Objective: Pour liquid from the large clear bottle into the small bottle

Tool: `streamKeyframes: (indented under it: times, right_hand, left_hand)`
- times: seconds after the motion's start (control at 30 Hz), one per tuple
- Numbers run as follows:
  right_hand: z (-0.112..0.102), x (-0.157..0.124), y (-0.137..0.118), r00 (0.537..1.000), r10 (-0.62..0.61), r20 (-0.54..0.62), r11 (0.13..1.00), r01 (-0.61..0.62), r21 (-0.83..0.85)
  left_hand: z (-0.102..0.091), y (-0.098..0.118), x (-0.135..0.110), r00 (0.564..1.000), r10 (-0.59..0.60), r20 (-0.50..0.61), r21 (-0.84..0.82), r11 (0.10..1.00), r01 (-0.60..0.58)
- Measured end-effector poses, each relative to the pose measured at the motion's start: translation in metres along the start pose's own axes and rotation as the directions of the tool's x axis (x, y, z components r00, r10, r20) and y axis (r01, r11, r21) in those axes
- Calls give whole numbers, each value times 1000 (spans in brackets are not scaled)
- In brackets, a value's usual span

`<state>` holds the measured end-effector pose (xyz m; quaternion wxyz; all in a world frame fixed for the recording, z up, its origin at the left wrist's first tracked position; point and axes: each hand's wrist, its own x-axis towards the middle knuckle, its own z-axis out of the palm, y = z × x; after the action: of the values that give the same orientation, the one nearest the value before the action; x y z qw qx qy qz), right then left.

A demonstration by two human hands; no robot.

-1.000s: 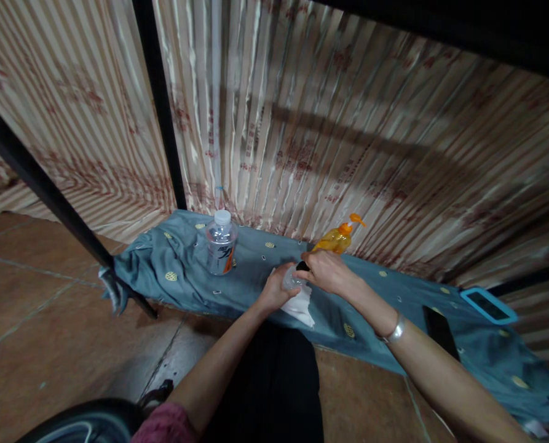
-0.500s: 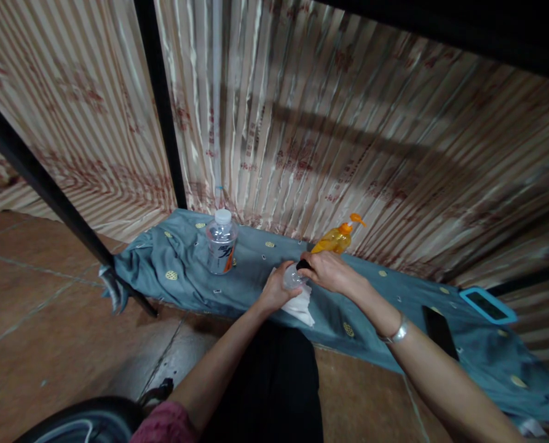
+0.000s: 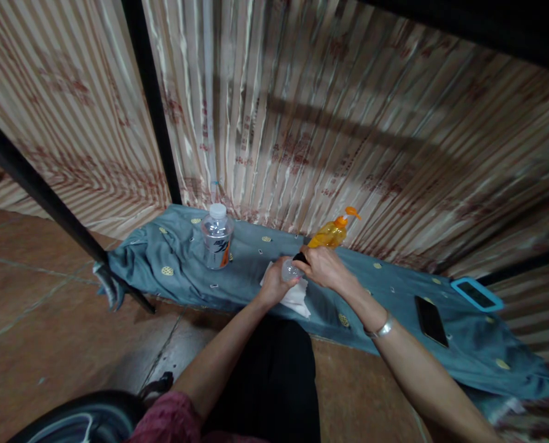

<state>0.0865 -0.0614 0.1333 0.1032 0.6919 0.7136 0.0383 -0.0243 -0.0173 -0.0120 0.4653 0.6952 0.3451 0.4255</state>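
Observation:
A small clear bottle [image 3: 289, 271] is gripped by my left hand [image 3: 272, 287], the fingers curled round its side. My right hand [image 3: 326, 268] is closed on a black cap-like piece [image 3: 299, 257] at the bottle's top; whether the two parts are joined is hard to see. Under the bottle lies a crumpled white tissue or cloth [image 3: 297, 301]. Just behind my right hand stands an orange-yellow pump bottle [image 3: 330, 235], partly hidden by the hand. To the left, a larger clear plastic bottle [image 3: 217, 241] with a white cap and printed label stands upright.
Everything rests on a low bench covered with a grey-blue patterned cloth [image 3: 173, 289]. At right lie a dark phone [image 3: 431, 321] and a blue-framed device [image 3: 477, 294]. A striped curtain [image 3: 302, 92] hangs behind. Black poles [image 3: 152, 98] stand at left, a wheel [image 3: 80, 418] lower left.
My view has shifted slightly, so things sit a little further left and higher. Both hands stay on the small bottle, and the right hand has turned slightly at the black piece.

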Motion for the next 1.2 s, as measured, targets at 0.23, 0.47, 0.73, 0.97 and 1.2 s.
streamKeyframes:
  times: [0.23, 0.47, 0.73, 0.97, 1.2]
  right_hand:
    - [-2, -5, -3, 1000, 30, -3, 999, -30, 13]
    - [0, -5, -4, 997, 70, -31, 997, -69, 24]
    - [5, -5, -6, 993, 108, -50, 993, -105, 59]
    - [14, -4, -6, 985, 148, -90, 978, -132, 163]
    - [51, -13, 18, 955, 232, -185, 891, -133, 434]
  left_hand:
    - [-1, 2, -1, 999, -32, 16, 10, 999, 32]
    - [4, 2, 5, 997, -81, -10, 49, 996, 81]
    - [5, 2, 4, 996, -91, -13, 72, 993, 92]
    - [4, 5, 6, 995, -100, -4, 74, 992, 101]
    - [-2, 8, 6, 992, -123, 35, 61, 991, 121]
